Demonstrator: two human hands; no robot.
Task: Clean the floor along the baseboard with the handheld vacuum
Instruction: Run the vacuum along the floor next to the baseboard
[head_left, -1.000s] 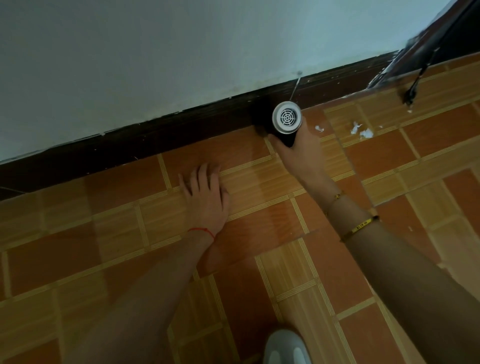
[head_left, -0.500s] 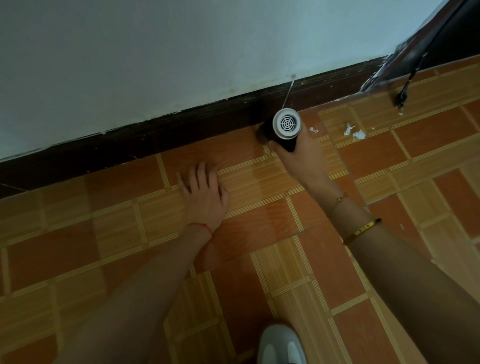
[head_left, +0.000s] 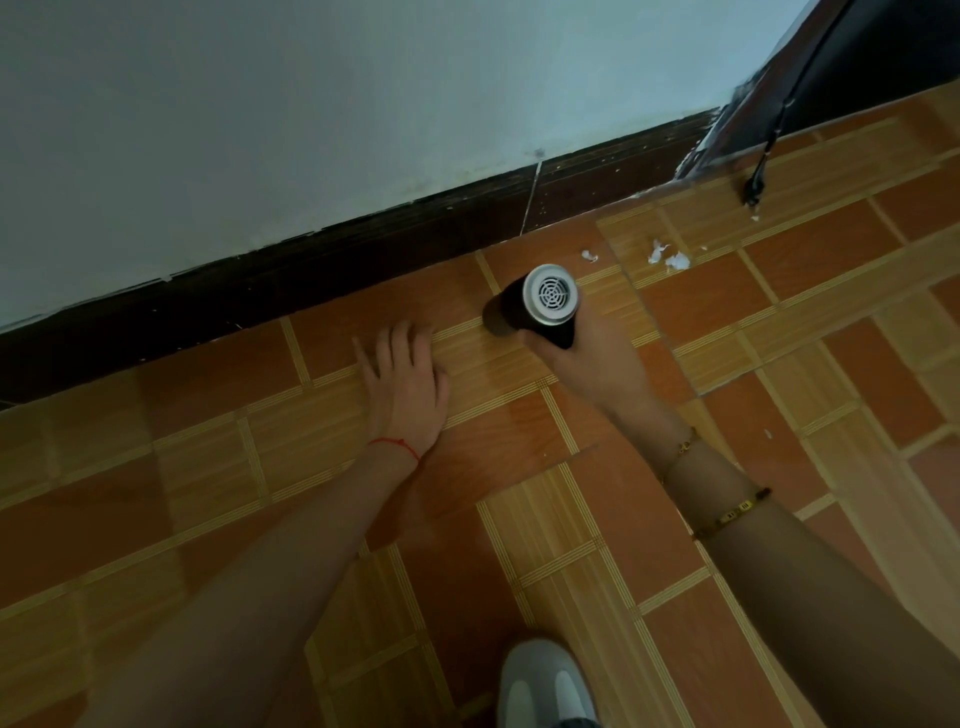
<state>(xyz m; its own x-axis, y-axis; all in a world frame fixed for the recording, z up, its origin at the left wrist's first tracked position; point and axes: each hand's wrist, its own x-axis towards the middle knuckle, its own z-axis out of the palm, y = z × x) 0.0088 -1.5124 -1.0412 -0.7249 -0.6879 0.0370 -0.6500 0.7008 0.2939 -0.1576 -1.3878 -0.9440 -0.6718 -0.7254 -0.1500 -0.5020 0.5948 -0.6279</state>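
Observation:
My right hand (head_left: 597, 364) grips the handheld vacuum (head_left: 537, 306), a black cylinder whose round silver grille end faces the camera. Its nozzle end points down-left at the orange and tan tiled floor (head_left: 519, 431), a short way out from the dark baseboard (head_left: 363, 265) below the pale wall. My left hand (head_left: 402, 384) lies flat on the floor, fingers spread, palm down, just left of the vacuum. Small white scraps (head_left: 667, 257) lie on the tiles to the right of the vacuum, close to the baseboard.
A black cable with a plug (head_left: 756, 184) hangs down to the floor at the upper right beside a dark door frame (head_left: 769, 88). A grey and white shoe (head_left: 545, 686) shows at the bottom edge. More floor stretches left and right.
The vacuum and my right hand have drawn back from the baseboard toward me. My left hand stays flat on the floor.

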